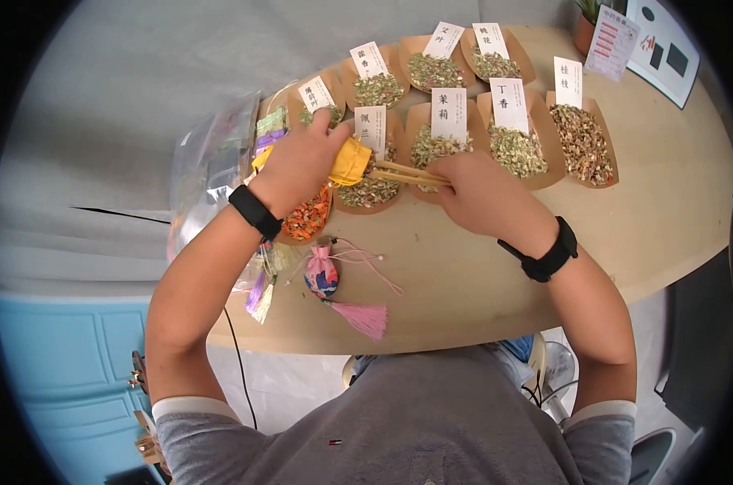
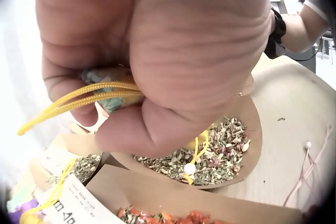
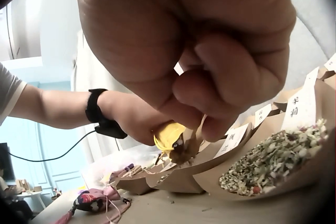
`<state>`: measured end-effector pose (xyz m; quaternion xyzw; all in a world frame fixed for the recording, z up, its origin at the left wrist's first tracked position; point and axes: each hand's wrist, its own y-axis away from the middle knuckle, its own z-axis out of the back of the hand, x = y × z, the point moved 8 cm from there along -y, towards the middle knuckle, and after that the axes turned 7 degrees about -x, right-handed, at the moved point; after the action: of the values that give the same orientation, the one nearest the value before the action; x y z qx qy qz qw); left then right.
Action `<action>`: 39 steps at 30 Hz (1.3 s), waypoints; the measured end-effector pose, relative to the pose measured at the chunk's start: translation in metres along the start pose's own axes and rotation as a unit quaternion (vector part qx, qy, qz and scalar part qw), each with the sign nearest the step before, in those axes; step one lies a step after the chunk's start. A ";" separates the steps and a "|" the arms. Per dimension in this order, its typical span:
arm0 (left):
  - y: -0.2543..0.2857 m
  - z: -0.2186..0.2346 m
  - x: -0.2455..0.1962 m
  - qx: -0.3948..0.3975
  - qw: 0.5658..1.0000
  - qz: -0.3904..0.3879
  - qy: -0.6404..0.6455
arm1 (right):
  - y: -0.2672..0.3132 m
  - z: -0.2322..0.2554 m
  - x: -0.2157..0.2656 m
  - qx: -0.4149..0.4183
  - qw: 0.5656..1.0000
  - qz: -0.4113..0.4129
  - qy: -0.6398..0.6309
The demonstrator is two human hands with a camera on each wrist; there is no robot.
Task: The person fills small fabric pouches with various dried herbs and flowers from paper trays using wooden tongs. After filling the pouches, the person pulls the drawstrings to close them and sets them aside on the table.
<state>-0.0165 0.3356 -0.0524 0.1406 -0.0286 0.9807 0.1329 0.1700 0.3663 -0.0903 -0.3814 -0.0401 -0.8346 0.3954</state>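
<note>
My left hand (image 1: pixel 302 158) grips a small yellow drawstring pouch (image 1: pixel 350 162), its mouth turned to the right. In the left wrist view, its yellow cords (image 2: pixel 79 100) stick out between curled fingers, and a patterned part of the pouch shows there. Fingers of my right hand (image 1: pixel 483 190) pinch a pair of light wooden tongs (image 1: pixel 407 174), whose tips are right at the pouch's mouth. Below both is a brown paper tray of dried herbs (image 1: pixel 370 194). What lies inside the pouch is hidden.
Several paper trays of herbs with white label cards (image 1: pixel 447 113) stand across the table's back. An orange-filled tray (image 1: pixel 308 218) is under my left wrist. Nearer lie a pink tasselled sachet (image 1: pixel 321 271) and a clear plastic bag (image 1: pixel 209 182) at the left edge.
</note>
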 end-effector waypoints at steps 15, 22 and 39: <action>-0.008 0.003 -0.003 0.021 0.997 0.006 -0.072 | 0.071 0.018 0.001 -0.030 0.997 -0.005 -0.076; -0.006 0.001 0.011 0.042 0.996 0.046 0.062 | 0.045 0.024 -0.007 -0.071 0.994 -0.001 -0.083; 0.012 -0.016 0.037 0.057 0.869 0.135 0.473 | -0.038 -0.004 0.043 -0.176 0.963 0.158 -0.133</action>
<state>-0.0582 0.3344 -0.0577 -0.3378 0.0748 0.9382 -0.0116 0.1245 0.3633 -0.0555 -0.5543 0.1155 -0.6972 0.4398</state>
